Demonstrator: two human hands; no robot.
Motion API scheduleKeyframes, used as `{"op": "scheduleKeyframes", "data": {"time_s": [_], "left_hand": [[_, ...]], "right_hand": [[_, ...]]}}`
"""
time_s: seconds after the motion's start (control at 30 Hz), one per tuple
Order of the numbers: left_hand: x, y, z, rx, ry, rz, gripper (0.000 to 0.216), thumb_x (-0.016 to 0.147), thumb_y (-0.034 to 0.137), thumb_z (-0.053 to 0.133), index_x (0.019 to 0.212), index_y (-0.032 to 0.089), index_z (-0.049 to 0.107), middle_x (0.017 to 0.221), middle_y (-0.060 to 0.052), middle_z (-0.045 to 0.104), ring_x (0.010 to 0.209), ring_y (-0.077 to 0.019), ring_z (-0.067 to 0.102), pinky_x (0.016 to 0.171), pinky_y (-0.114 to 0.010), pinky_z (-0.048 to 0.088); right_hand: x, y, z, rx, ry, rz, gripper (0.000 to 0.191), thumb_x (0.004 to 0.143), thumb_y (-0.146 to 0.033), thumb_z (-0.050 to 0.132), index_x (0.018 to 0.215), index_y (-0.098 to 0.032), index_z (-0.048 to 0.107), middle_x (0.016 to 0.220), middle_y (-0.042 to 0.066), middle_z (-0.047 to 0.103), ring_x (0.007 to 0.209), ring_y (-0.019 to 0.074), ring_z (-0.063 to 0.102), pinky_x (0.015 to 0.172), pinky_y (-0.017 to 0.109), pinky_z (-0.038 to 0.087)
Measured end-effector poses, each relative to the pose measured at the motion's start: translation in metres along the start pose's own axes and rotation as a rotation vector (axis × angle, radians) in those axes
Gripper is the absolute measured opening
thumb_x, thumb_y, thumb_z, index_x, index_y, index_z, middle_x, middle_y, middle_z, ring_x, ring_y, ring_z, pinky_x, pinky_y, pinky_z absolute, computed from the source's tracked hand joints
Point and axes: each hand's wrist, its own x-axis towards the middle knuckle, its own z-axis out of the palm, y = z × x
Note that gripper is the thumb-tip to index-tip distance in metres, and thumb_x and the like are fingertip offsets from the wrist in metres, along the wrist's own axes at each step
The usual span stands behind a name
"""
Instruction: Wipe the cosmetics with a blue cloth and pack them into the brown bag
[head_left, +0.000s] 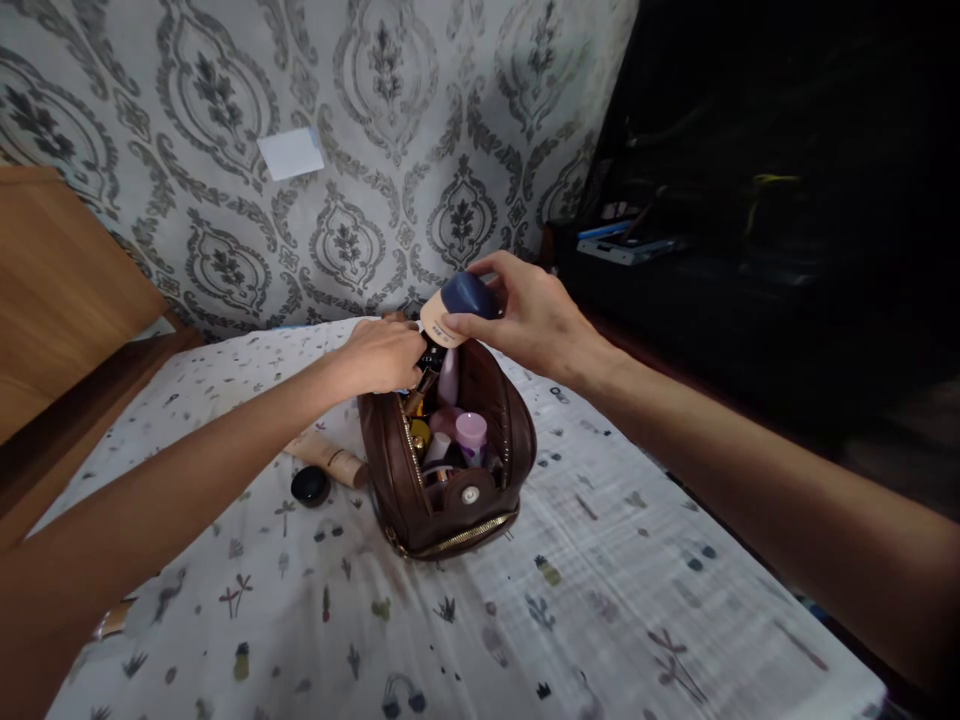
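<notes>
Holding tilted jar above bag, right hand; left hand palm-down.

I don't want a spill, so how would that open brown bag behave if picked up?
The brown bag probably flexes, since its walls look like soft, leathery material. It's likely fairly weighty, packed with containers such as the lilac pot. Tilted, it could well spill, as its top gapes open.

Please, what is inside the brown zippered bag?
The brown bag shows a pinkish container, a slim purplish bottle, something yellow and other small items. The left hand and navy-capped container partly cover its far end; whatever lies there or underneath is hidden.
</notes>
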Motion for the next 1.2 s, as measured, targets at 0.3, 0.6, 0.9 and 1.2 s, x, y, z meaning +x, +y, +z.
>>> {"op": "scheduleKeyframes", "data": {"time_s": [0.3,0.6,0.9,1.2], "left_hand": [[0.006,-0.008,-0.008,0.043,-0.129,0.167,0.027,0.09,0.031,0.051,0.113,0.028,0.066,0.114,-0.006,0.073,0.099,-0.0269,0.068,0.08,-0.036,0.051],[0.011,-0.011,-0.005,0.065,-0.174,0.234,0.041,0.092,0.029,0.051,0.132,0.035,0.056,0.133,-0.004,0.067,0.112,-0.0289,0.065,0.092,-0.039,0.051],[0.007,-0.011,-0.014,0.08,-0.216,0.23,0.039,0.093,0.03,0.046,0.13,0.031,0.059,0.134,-0.007,0.067,0.11,-0.0321,0.066,0.088,-0.043,0.051],[0.001,-0.016,-0.01,0.078,-0.256,0.226,0.038,0.094,0.038,0.048,0.126,0.036,0.068,0.124,-0.001,0.074,0.107,-0.0267,0.067,0.086,-0.035,0.049]], "right_hand": [[0.008,0.002,0.009,-0.007,-0.003,0.028,0.05,0.076,-0.035,0.077,0.119,-0.015,0.061,0.102,0.007,0.067,0.092,0.024,0.062,0.081,0.036,0.048],[0.008,0.008,0.01,-0.002,0.009,0.017,0.05,0.073,-0.034,0.079,0.116,-0.014,0.063,0.096,0.006,0.067,0.087,0.0229,0.061,0.079,0.036,0.047],[0.014,0.01,0.016,0.008,0.029,-0.008,0.048,0.071,-0.034,0.079,0.114,-0.018,0.063,0.097,0.004,0.067,0.087,0.0214,0.061,0.081,0.035,0.049],[0.024,0.001,0.024,-0.094,-0.117,0.0,0.049,0.075,-0.028,0.079,0.119,-0.015,0.062,0.097,0.005,0.067,0.089,0.0215,0.062,0.082,0.033,0.048]]}}
